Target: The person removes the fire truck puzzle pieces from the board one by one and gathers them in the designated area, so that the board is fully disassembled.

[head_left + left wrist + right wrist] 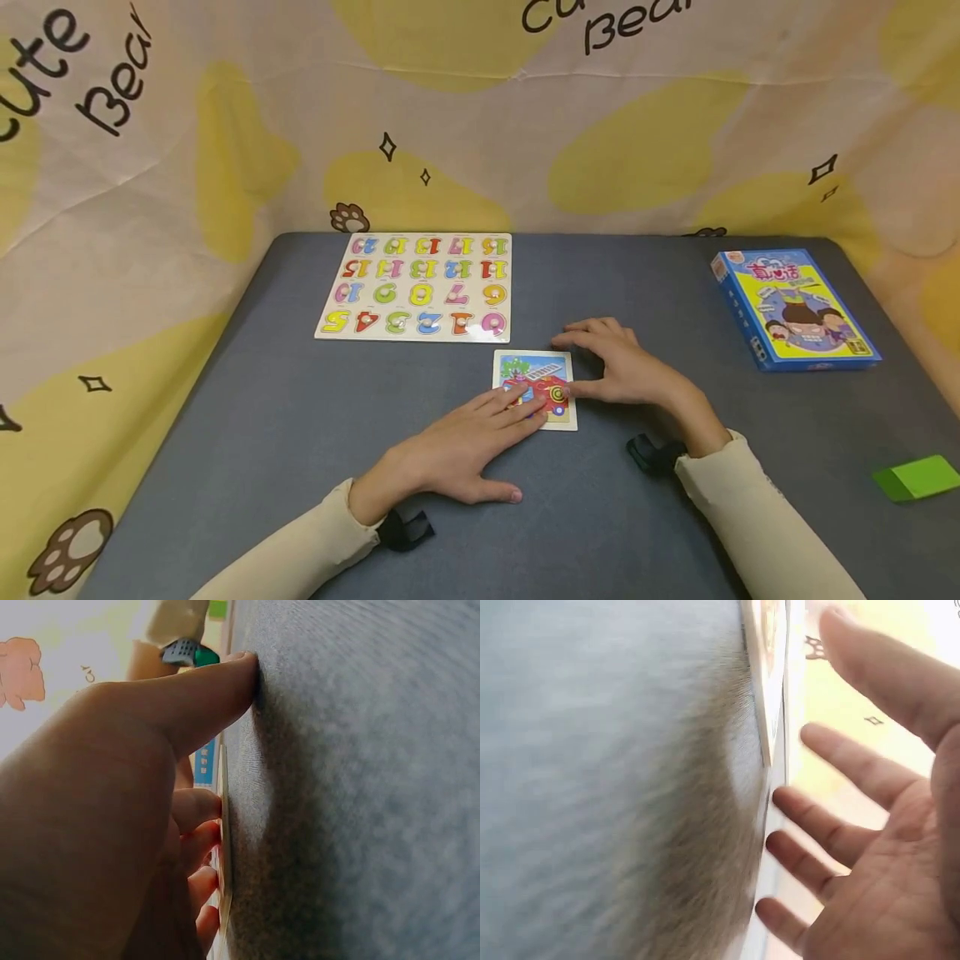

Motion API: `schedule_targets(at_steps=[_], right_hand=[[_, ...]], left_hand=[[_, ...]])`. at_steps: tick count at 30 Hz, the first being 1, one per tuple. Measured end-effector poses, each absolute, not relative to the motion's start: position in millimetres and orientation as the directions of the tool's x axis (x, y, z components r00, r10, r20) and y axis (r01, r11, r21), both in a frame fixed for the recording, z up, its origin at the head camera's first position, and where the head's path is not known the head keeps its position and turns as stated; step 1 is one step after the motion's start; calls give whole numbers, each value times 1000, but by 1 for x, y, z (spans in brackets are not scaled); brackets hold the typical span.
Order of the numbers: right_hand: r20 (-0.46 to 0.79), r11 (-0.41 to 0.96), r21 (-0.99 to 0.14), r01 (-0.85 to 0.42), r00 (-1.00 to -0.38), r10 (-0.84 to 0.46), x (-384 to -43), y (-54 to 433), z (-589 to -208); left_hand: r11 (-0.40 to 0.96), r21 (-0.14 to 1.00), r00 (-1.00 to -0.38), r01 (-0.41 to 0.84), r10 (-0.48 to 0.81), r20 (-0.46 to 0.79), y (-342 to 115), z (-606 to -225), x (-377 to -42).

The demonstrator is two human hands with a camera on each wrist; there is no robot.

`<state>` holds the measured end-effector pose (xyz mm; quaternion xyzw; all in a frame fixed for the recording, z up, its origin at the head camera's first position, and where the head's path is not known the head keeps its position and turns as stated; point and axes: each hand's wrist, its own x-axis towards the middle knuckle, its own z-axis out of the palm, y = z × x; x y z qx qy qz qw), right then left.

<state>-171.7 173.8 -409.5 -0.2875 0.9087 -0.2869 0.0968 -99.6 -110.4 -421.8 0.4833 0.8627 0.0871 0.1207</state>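
Observation:
A small square picture puzzle, showing a red fire truck with a ladder, lies flat on the grey table. My left hand rests its straight fingertips on the puzzle's lower part, covering some of the picture. In the left wrist view the left thumb is spread away from the fingers and its tip meets the tabletop. At the puzzle's right side is my right hand, fingers spread and relaxed, thumb tip at the puzzle's edge. The right wrist view shows the puzzle's pale edge beside that hand's open palm.
Behind the puzzle lies a number board with colourful numerals, upside down to me. A blue and yellow card box sits at the back right. Nearer, a green block lies by the right edge. A patterned cloth hangs behind the table.

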Motion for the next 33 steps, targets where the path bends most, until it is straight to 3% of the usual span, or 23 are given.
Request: schedule_targets(at_steps=[9, 19, 33], right_hand=[[33, 525, -663, -534, -721, -692, -200, 144, -394], [-96, 553, -638, -536, -657, -747, -215, 117, -393], [-202, 599, -605, -525, -626, -753, -224, 106, -396]], left_hand=[[506, 279, -496, 816, 861, -111, -111, -418, -101], [500, 264, -495, 825, 864, -91, -111, -414, -101], [508, 250, -497, 825, 861, -109, -112, -416, -101]])
